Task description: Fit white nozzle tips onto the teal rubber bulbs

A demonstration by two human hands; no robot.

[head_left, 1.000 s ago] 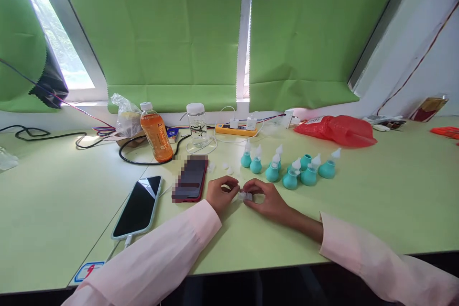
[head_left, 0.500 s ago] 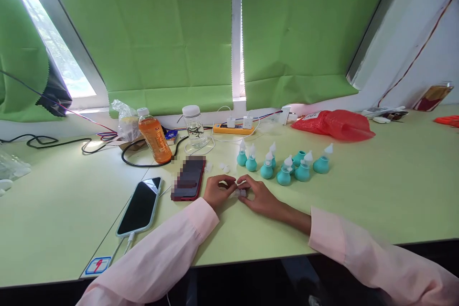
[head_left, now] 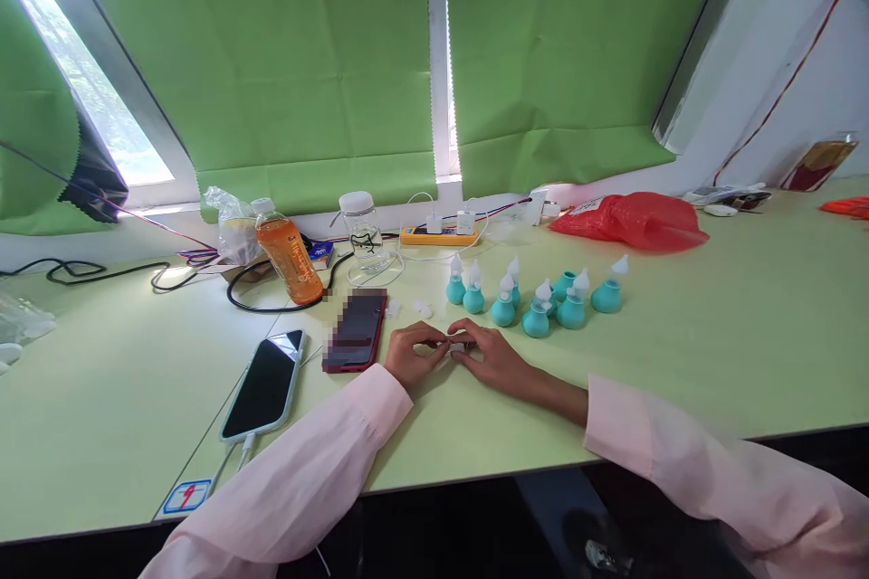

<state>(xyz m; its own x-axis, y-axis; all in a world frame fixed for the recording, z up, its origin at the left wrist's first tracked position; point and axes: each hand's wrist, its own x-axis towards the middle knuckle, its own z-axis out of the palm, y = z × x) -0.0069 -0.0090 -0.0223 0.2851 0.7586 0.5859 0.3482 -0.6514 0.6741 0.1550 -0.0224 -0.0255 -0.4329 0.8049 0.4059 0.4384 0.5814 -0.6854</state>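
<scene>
My left hand (head_left: 415, 356) and my right hand (head_left: 494, 362) meet fingertip to fingertip over the front of the table. Between them is a small translucent piece (head_left: 457, 347), mostly covered by the fingers. Both hands pinch at it. Behind and to the right stand several teal bulbs (head_left: 503, 312), most with clear pointed white tips; one teal bulb (head_left: 564, 282) has an open neck. A few small white pieces (head_left: 424, 309) lie behind my left hand, beside a dark phone with a red case.
The red-cased phone (head_left: 359, 330) and a charging phone (head_left: 264, 384) lie left of my hands. Farther back are an orange drink bottle (head_left: 291, 258), a clear jar (head_left: 363, 235), a yellow power strip (head_left: 439, 237) and a red plastic bag (head_left: 631, 222). Cables run along the wall.
The camera view has shifted slightly. The fingers of my right hand have closed further over the small translucent piece, which shows less than before.
</scene>
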